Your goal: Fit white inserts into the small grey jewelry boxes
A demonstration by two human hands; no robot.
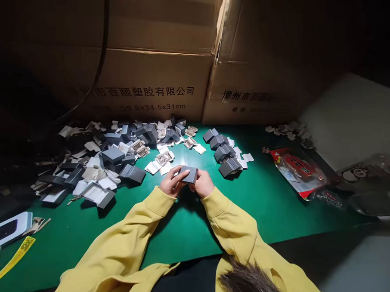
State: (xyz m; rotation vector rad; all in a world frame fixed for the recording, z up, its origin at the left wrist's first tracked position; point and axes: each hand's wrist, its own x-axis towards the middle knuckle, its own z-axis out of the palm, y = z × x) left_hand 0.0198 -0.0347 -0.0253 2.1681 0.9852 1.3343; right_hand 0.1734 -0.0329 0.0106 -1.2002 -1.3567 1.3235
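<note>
Both my hands meet over the green table (260,196), gripping one small dark grey box (189,173) between them. My left hand (171,182) wraps its fingers around the box's left end. My right hand (202,183) clasps the right end, fingers curled. Yellow sleeves cover both arms. Just beyond the box lie white paper inserts (158,165) and a small beige tray piece (164,157).
A heap of grey boxes and white papers (110,159) spreads at the left and back. A row of grey boxes (225,154) lies at the right. A red snack bag (297,170) sits farther right. Cardboard cartons (152,84) stand behind. A white device (5,232) lies at lower left.
</note>
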